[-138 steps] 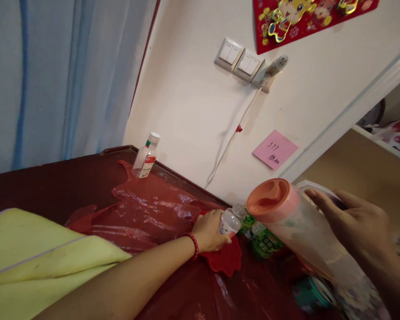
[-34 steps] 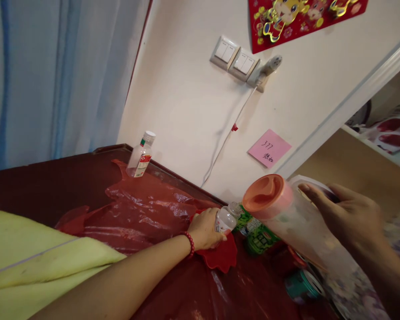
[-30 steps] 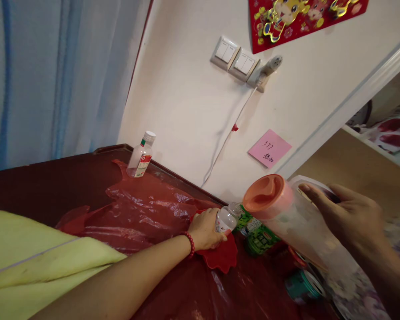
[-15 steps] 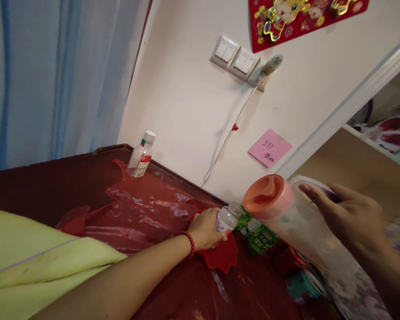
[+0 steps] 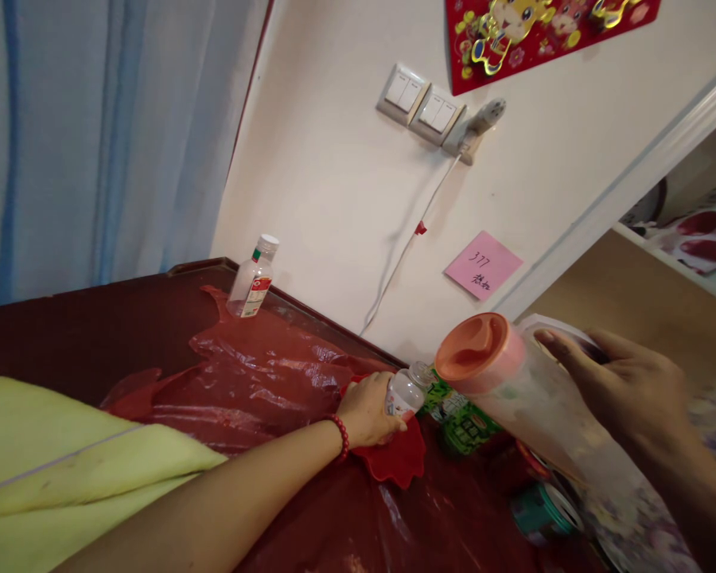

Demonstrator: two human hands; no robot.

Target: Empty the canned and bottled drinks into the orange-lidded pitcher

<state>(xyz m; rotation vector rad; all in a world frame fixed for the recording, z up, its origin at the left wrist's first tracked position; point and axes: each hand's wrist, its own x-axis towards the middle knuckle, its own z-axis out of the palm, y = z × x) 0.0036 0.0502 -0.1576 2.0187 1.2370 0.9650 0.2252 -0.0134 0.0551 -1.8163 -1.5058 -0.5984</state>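
My left hand (image 5: 367, 414), with a red bead bracelet at the wrist, is wrapped round a small clear bottle (image 5: 406, 390) whose mouth has no cap. The bottle stands over a red scalloped mat (image 5: 397, 458). To the right, my right hand (image 5: 626, 390) grips the handle of a translucent pitcher (image 5: 549, 422) with an orange lid (image 5: 474, 350). The pitcher is tilted, its lid end toward the bottle, and the two are apart. No stream of liquid can be made out between them.
Green cans (image 5: 468, 430), a red can (image 5: 519, 465) and a teal can (image 5: 546, 513) stand near the pitcher. A capped clear bottle (image 5: 251, 278) is at the table's back corner. Red plastic film (image 5: 244, 374) covers part of the dark table, with yellow cloth (image 5: 83, 461) at left.
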